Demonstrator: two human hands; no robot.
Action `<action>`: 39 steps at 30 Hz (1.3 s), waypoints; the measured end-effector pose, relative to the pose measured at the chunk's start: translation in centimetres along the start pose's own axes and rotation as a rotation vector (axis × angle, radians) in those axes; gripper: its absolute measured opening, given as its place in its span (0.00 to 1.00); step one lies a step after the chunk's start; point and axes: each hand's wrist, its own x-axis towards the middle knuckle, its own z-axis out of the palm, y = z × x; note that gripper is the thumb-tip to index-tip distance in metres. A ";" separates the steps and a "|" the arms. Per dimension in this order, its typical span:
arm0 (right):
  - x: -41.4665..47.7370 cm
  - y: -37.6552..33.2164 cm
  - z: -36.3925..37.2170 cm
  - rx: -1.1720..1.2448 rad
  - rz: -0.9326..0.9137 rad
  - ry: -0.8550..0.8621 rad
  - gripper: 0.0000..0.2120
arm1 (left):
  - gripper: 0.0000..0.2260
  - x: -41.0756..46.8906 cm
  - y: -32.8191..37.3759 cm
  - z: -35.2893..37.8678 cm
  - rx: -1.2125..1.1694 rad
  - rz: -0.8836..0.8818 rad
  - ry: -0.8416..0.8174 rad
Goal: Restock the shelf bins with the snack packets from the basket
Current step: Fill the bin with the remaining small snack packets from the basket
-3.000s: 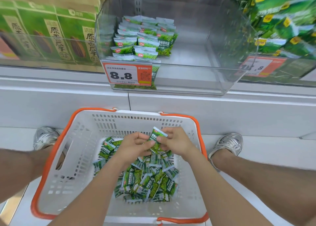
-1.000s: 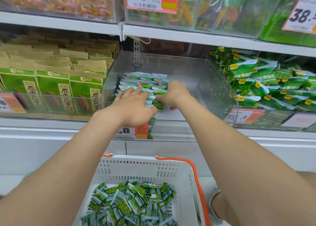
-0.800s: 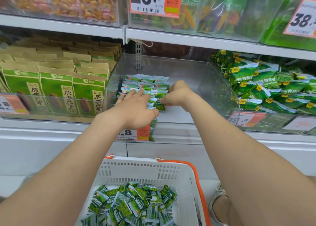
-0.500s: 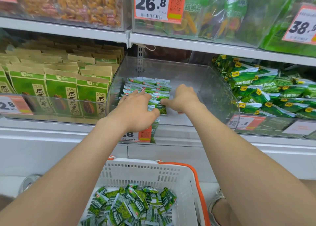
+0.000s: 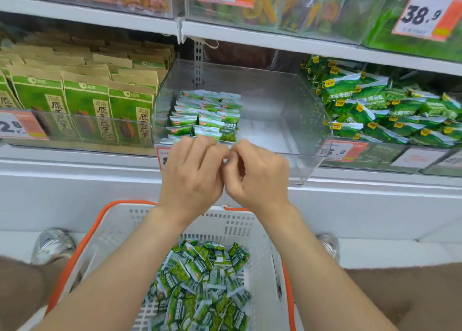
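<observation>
Shelf [image 5: 250,34] spans the top of the view, with clear bins along it; the middle bin [image 5: 312,120] is the target. It's mostly bare: one neat stack of packets [image 5: 207,116] sits in its left half, right half open down to the floor of the bin. Bins either side look full: paper pouches [image 5: 82,103] on the left, bigger green bags [image 5: 390,110] on the right. Basket [image 5: 262,233] sits directly below on the floor, between the person's feet, with a loose pile of the same packets [image 5: 202,283] heaped in its middle, lying every which way with no common long axis. Both hands hang in front of the bin's front lip, above the basket's far rim, apart from both bin stack and pile. Left hand [image 5: 193,172] and right hand [image 5: 257,174] are side by side, fingertips nearly meeting, fingers curled in loosely. Can't tell if anything is pinched between them; no packet shows. Key relation: supply lies straight down and toward the body from the hands, roughly centred under both, so neither hand is clearly nearer. My read: next is a drop into the basket for another handful; plenty of packets left, so the job is far from done.
</observation>
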 end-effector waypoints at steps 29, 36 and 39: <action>-22.1 -0.5 4.0 -0.125 0.276 -1.829 0.05 | 0.13 -27.8 4.8 1.4 -0.192 -0.275 -2.196; -22.3 0.2 4.5 0.270 0.582 -1.683 0.19 | 0.11 -26.5 2.1 1.3 -0.553 -0.914 -1.869; -21.2 0.7 4.6 0.555 0.855 -1.431 0.15 | 0.06 -24.2 0.5 1.2 -0.716 -1.223 -1.612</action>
